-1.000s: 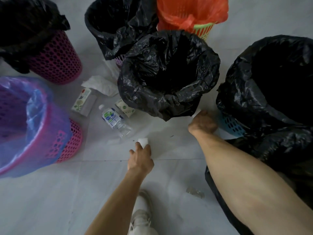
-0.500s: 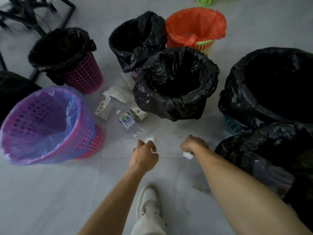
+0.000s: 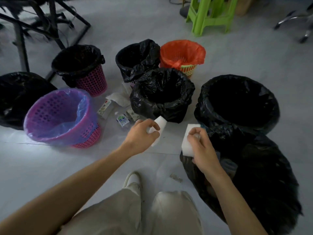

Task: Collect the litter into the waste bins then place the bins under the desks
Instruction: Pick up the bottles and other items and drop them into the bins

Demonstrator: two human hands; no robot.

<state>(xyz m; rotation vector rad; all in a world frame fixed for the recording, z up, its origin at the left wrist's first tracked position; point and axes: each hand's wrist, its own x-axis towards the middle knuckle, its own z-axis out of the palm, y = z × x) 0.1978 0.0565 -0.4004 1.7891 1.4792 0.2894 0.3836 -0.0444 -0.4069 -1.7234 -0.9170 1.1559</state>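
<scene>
My left hand [image 3: 142,134] grips a white foam block [image 3: 160,126] just in front of the middle black-lined bin [image 3: 162,95]. My right hand [image 3: 202,146] holds a second white foam block [image 3: 188,139] over the rim of the black bag [image 3: 254,175] at my right. Litter lies on the floor between the bins: a clear plastic bottle [image 3: 122,120], a small carton [image 3: 105,108] and crumpled white paper [image 3: 120,97]. A pink bin with a blue liner [image 3: 61,116] stands to the left.
More bins ring the litter: a pink one with black liner [image 3: 81,68], a black-lined one [image 3: 137,58], an orange-lined one [image 3: 183,56] and a large black-lined one [image 3: 237,100]. Black desk legs [image 3: 42,26] stand far left, a green stool [image 3: 211,12] far back. My shoe [image 3: 133,181] is below.
Both hands have risen from the floor, each lifting a white foam block. My view has pulled back and up, so more bins, the desk legs and the stool show.
</scene>
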